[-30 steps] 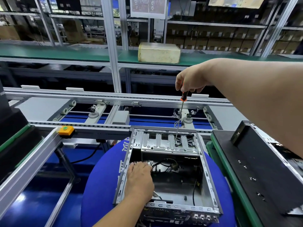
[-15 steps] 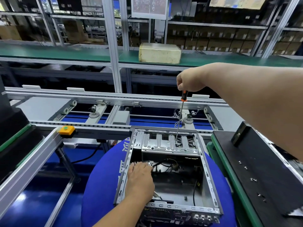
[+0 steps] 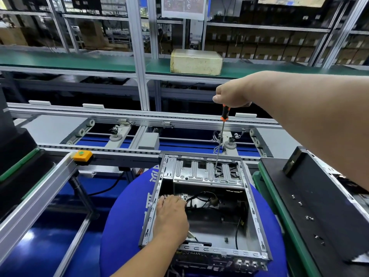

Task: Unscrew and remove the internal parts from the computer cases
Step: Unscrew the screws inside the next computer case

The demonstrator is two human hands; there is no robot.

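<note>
While the open grey metal computer case (image 3: 253, 214) lies on a round blue mat (image 3: 123, 226) in front of the person, both hands work at it. Inside the case I see black cables (image 3: 201, 196), a dark floor and, at the far end, a silver ribbed metal bracket (image 3: 199, 173) that spans the case from wall to wall. The near end of the case, with its row of ports, is partly cut off by the lower edge of the view.

The right hand (image 3: 231, 95) has a closed grip around the top of one long screwdriver with an orange and black handle (image 3: 225, 112). Its thin shaft goes almost straight down and the tip stands on the bracket, near the far right corner of the case. The screw under the tip is too small to make out.

The left hand (image 3: 171, 216) rests inside the case along the left wall, palm down, fingers toward the cables. The fingertips are hidden, so I cannot tell if this grip holds something.

Right of the mat, one black flat panel (image 3: 311, 198) lies on a green-edged tray (image 3: 279, 206); several small loose screws (image 3: 309, 217) lie on the panel. A yellow push-button box (image 3: 82, 155) sits at the corner of the aluminium conveyor frame (image 3: 40, 194) on the left. One pale cardboard box (image 3: 196, 61) stands on the green shelf (image 3: 79, 60) behind.
</note>
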